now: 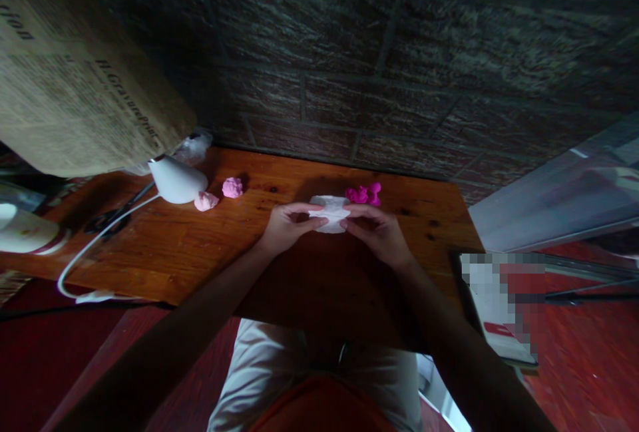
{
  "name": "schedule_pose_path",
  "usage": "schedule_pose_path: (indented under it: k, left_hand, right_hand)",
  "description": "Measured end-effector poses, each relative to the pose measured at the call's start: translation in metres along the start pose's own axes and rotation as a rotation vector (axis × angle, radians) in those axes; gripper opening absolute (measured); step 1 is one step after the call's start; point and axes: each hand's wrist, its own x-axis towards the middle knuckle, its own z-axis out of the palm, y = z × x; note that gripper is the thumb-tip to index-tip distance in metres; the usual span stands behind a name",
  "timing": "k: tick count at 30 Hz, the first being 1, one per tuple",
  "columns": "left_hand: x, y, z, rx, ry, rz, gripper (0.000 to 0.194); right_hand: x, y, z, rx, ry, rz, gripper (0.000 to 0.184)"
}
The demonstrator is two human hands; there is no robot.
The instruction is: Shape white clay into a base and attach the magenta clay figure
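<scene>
Above the wooden table, both hands hold a thin white piece [330,221] with wrinkled, uneven edges; whether it is tissue or soft clay I cannot tell. My left hand [287,227] pinches its left side between thumb and fingers. On the opposite side, the thumb and fingers of my right hand [378,229] grip it too. Bright magenta lumps [363,194] lie just behind my right hand. Farther left are a pink crumpled lump [232,187] and a paler pink one [206,201], both apart from my hands.
A lamp with a white base [178,180] and newsprint-patterned shade [94,79] stands at the left. Its white cord [80,255] hangs over the front edge near black scissors [117,212]. A white cup [27,229] is far left. The brick wall [339,52] borders the table [170,265].
</scene>
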Motion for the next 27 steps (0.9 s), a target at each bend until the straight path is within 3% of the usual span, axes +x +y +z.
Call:
schedule_pose_path:
  k: [6,16,27]
  left_hand:
    - [-0.0004,0.0010,0.0016,-0.024,0.001,-0.008,0.032]
    - [-0.0016,0.0023,0.0009,-0.025,-0.015,0.017,0.033]
    - [-0.0012,0.0033,-0.0005,-0.042,0.000,-0.004,0.037]
  right_hand:
    - [-0.0006,0.0023,0.0049,0.120,0.038,0.030,0.022]
    - [-0.0031,0.0025,0.0092,0.113,0.092,0.111,0.019]
    - [-0.0010,0.0008,0.0055,0.179,0.033,0.132,0.020]
